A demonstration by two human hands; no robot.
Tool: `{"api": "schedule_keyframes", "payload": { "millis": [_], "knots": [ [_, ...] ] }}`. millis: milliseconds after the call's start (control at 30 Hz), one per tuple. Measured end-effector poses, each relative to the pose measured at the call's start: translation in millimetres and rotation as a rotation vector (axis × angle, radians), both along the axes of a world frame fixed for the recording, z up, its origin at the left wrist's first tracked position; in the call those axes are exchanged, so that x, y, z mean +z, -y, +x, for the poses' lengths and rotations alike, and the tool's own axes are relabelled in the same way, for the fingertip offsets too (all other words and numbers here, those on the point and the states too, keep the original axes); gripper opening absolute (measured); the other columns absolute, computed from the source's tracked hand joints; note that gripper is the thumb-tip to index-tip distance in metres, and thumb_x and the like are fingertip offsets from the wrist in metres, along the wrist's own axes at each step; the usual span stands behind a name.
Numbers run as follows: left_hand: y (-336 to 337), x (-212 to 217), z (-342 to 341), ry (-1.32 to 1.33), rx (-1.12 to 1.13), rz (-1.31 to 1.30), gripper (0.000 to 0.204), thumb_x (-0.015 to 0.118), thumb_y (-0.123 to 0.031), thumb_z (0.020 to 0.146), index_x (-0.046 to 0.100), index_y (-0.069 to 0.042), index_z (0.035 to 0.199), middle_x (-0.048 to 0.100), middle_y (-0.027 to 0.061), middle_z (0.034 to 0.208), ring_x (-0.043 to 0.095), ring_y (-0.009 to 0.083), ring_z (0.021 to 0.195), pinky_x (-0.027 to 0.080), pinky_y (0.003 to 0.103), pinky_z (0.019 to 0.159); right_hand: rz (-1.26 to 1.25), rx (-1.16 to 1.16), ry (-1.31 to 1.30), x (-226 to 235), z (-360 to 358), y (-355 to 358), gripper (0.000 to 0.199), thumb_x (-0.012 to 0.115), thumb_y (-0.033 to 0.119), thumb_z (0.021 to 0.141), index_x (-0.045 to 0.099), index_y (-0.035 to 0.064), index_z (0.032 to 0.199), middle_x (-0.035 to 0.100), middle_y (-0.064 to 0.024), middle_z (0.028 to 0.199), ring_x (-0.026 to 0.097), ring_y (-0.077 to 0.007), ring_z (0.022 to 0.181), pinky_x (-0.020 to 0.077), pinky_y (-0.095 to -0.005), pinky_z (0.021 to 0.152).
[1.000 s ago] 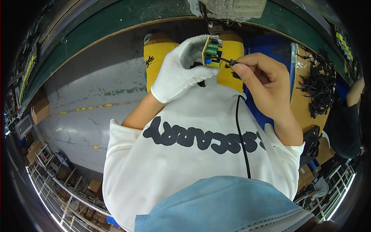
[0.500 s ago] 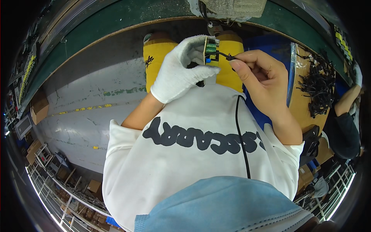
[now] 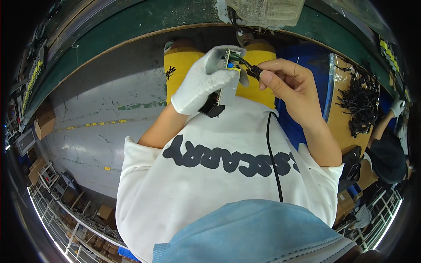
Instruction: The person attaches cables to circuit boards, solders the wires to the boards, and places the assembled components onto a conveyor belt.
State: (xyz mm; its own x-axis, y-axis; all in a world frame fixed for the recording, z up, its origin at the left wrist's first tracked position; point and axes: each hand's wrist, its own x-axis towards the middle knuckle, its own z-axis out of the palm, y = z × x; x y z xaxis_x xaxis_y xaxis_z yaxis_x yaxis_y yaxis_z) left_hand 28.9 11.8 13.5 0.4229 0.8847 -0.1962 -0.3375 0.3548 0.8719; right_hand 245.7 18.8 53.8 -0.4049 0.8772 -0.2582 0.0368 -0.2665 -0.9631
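Note:
In a white glove, my left hand is closed around a small circuit board assembly. Its board carries a blue round component and a flat pale metal plate, and a black part sticks out below the palm. My bare right hand pinches a short black cable between thumb and fingertips. The cable's other end reaches the top of the board; whether it is plugged in there cannot be made out. Both hands are held above my lap, over yellow trousers.
A heap of black cables lies on a brown board to my right, beside a blue bin. The green bench edge runs across the front, with a pale plastic block on it. Another person's gloved hand is at far right.
The circuit board assembly has turned in my left hand, showing its metal plate and black part. My right hand has moved slightly left and down with the cable.

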Motion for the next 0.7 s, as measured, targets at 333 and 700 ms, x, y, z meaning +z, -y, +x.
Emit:
{"api": "schedule_keyframes", "payload": {
  "millis": [333,700],
  "knots": [
    [0.3,-11.3,0.5,0.125,-0.072,-0.023,0.067,0.067,-0.043,0.082,0.047,0.0,0.129,0.062,0.0094,0.093,0.058,0.0128,0.083,0.044,0.023,0.071,-0.237,0.033,-0.186,-15.2,0.6,-5.5,0.02,0.065,0.018,0.091,0.066,0.004,0.105,0.067,-0.0033,0.078,0.039,-0.0001,0.052,0.0245,-0.0173,0.044],
    [-0.9,-7.2,7.0,0.255,-0.119,-0.157,0.085,0.071,-0.052,0.075,0.041,0.003,0.132,0.058,0.0058,0.077,0.05,0.0108,0.059,0.04,0.022,0.052,-0.372,0.014,-0.314,-16.6,-3.3,-8.9,0.013,0.066,0.017,0.09,0.063,0.0071,0.098,0.067,-0.0032,0.082,0.039,0.0006,0.053,0.0231,-0.0168,0.043]
  ]
}}
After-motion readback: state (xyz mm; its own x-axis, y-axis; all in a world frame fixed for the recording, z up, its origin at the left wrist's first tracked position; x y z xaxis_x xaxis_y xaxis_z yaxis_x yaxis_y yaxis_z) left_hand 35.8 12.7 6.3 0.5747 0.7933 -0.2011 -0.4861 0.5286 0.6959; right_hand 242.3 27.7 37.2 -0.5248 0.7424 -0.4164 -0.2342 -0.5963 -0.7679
